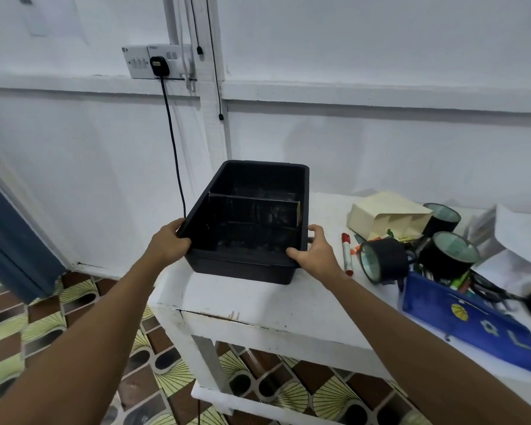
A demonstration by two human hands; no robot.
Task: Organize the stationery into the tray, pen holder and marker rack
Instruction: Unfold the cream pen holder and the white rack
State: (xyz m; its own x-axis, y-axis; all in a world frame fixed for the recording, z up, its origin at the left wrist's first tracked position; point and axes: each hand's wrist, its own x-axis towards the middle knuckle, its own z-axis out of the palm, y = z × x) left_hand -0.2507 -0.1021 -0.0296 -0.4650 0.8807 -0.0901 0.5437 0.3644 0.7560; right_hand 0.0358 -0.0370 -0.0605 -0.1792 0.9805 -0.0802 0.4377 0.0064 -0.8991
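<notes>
Currently both hands grip the black tray (246, 268) at its near corners: left hand (169, 240) with fingers curled round the left rim, right hand (314, 254) with thumb over the near-right rim and fingers down the outer wall. Tray sits at the left end of the white surface (242, 305), open side up, long axis running away from the person toward the wall, card divider across its width. Red-capped marker (346, 253) lies just right of it, long axis also near-to-far, cap at the far end.

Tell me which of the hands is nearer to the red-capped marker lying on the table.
Right. The right hand grips the black tray's near right corner, just left of the red-capped marker. The left hand grips the tray's left side, the whole tray between.
</notes>
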